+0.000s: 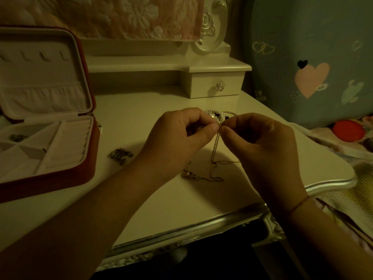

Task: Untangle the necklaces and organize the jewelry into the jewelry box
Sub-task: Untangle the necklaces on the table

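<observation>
Head camera view, dim light: a thin chain necklace (pixel 214 150) hangs from the fingertips of both hands, which meet above the white table (pixel 161 209). The left hand (pixel 181 136) and right hand (pixel 262 144) each pinch it between thumb and forefinger. Its lower end trails on the table to a small pendant (pixel 186 174). A pearl piece (pixel 215 115) lies just behind the hands, a dark jewelry clump (pixel 120 156) to their left, and the open red jewelry box (pixel 50 178) at far left
</observation>
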{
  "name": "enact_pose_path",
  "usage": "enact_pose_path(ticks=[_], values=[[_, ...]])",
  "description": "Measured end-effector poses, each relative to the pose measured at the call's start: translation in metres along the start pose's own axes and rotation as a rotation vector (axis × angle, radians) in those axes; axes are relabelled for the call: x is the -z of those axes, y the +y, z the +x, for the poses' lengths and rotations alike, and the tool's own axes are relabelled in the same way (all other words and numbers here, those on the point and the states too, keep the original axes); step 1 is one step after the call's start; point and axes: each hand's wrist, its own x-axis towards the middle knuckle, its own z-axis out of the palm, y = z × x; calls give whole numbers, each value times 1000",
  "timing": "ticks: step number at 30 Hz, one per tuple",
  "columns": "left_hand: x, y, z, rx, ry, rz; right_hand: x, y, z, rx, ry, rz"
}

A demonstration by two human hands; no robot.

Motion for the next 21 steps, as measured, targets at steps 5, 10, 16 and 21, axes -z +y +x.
enact_pose_path(ticks=[5, 10, 16, 21], values=[[-2, 0, -3, -107, 26, 99, 1, 1, 1, 42, 18, -155], [-2, -2, -2, -295, 52, 256, 0, 3, 2, 135, 20, -316], [-1, -6, 0, -406, 26, 357, 3, 5, 5, 177, -35, -366], [-2, -4, 0, -413, 16, 356, 4, 6, 7, 203, -48, -341]])
